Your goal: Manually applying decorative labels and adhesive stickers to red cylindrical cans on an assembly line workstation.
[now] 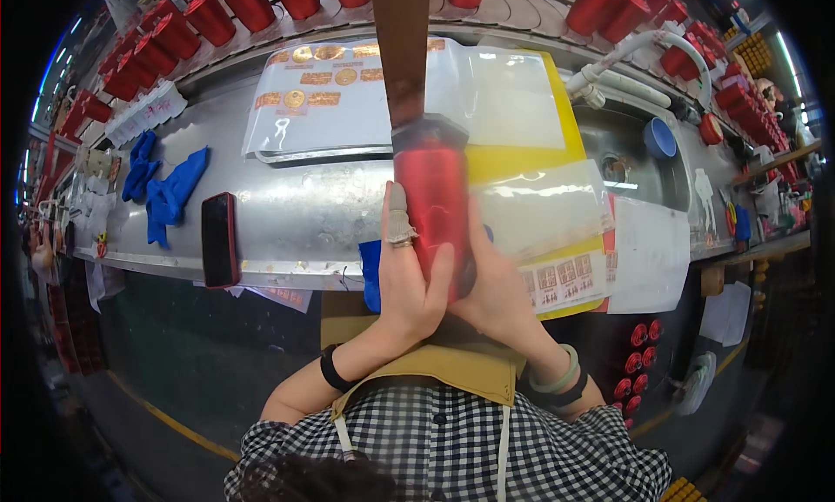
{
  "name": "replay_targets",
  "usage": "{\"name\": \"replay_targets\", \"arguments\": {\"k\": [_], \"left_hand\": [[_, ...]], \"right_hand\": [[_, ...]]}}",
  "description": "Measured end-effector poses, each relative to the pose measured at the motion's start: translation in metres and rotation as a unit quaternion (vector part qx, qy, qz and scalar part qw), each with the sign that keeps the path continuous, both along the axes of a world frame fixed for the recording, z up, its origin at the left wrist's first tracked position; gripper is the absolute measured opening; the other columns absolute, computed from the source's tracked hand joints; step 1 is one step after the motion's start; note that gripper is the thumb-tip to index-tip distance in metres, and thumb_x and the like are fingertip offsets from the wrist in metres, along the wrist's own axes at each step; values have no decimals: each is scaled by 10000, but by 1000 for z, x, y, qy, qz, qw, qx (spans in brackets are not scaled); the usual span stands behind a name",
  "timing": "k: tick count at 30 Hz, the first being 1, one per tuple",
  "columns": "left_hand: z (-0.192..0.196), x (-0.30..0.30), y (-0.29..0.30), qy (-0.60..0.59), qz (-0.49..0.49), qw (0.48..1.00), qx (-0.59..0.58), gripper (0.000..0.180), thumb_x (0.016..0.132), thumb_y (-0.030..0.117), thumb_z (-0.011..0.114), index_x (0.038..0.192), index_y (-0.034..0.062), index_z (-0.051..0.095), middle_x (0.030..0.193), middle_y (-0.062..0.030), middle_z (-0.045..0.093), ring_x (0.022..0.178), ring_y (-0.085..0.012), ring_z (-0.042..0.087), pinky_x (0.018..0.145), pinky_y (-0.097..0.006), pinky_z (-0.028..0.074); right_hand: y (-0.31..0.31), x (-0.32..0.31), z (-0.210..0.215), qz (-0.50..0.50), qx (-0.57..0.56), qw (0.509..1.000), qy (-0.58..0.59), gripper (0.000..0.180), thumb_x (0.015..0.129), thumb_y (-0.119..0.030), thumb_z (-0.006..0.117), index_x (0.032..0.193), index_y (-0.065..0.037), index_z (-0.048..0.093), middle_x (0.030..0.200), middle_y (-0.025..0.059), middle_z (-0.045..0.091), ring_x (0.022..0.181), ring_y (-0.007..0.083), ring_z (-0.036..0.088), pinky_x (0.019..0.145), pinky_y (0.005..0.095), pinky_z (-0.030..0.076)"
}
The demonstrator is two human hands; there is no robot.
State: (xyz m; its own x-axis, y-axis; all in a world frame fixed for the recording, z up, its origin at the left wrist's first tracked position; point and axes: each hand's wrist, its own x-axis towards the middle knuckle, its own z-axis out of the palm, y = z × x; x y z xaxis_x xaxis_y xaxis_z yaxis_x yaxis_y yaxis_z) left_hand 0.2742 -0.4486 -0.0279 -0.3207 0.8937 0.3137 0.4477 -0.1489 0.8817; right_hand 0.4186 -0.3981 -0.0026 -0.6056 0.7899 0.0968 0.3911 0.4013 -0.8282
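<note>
One glossy red metal cylinder cup (pixel 432 208) sits between my two hands, standing upright over the near edge of the stainless steel workbench (pixel 296 210), its top under a brown vertical post (pixel 400 50). My left hand (pixel 409 280) is wrapped on the cup's left side, thumb across the front, one finger wearing a grey fabric fingertip cover (pixel 398 217). My right hand (pixel 496 293) presses the right side from behind; its fingers are mostly hidden, so I cannot tell the exact grip. One black band on my left wrist, one pale green bangle (pixel 561 376) plus one dark band on my right.

On the bench: one black flat phone-like slab (pixel 219 239) near the front edge at the left, two blue crumpled cloths (pixel 165 189) further left, one white tray of small parts (pixel 146 112) toward the far left corner. One clear plastic sheet with gold round decals (pixel 339 97) lies at the far middle, one yellow sheet (pixel 522 163) under more clear film at the right, one white paper hanging off the front right edge. One round blue lid (pixel 661 138) by the sink basin at the right.

Many matching red cups line the racks along the far edge, too many to count. The floor is dark with a yellow line.
</note>
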Motion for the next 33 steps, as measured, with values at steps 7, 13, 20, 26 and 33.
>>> {"name": "replay_targets", "arguments": {"k": [7, 13, 20, 26, 33], "left_hand": [[1, 9, -6, 1, 4, 1000, -10, 867, 888, 175, 702, 1543, -143, 230, 1598, -378, 233, 1488, -506, 286, 1210, -491, 277], [-5, 6, -15, 7, -12, 1000, -8, 974, 873, 154, 729, 1588, -118, 126, 1636, -355, 183, 1522, -483, 234, 1239, -475, 216], [-14, 4, -20, 5, -4, 999, -43, 918, 897, 152, 679, 1604, -83, 142, 1663, -289, 200, 1541, -422, 221, 1251, -460, 170], [-7, 8, -17, 18, -9, 999, -32, 849, 940, 159, 614, 1608, -79, 147, 1674, -261, 197, 1553, -381, 205, 1256, -450, 140], [-17, 5, -24, 57, 3, 998, -33, 705, 1048, 192, 572, 1605, -46, 212, 1620, -204, 328, 1415, -297, 405, 1180, -391, 300]], "right_hand": [[4, 2, -4, -4, -18, 1000, 4, 1232, 687, -88, 857, 1635, 7, 76, 1232, 306, 629, 1059, 463, 663, 876, 471, 551], [5, 8, -2, 21, -66, 997, 28, 1216, 720, -112, 846, 1650, -42, 66, 1232, 298, 628, 1074, 451, 658, 908, 460, 542], [12, 19, -6, 62, -29, 995, 71, 1162, 739, -116, 852, 1647, -62, 127, 1531, 298, 440, 1099, 460, 643, 943, 453, 534], [17, 92, 4, -10, -64, 997, 48, 604, 834, -104, 804, 1402, -60, 603, 1228, 177, 681, 892, 250, 684, 767, 338, 553], [23, 202, 19, -302, -8, 951, -63, 266, 894, -111, 766, 1146, -29, 744, 994, 83, 734, 705, 138, 583, 675, 289, 495]]}}
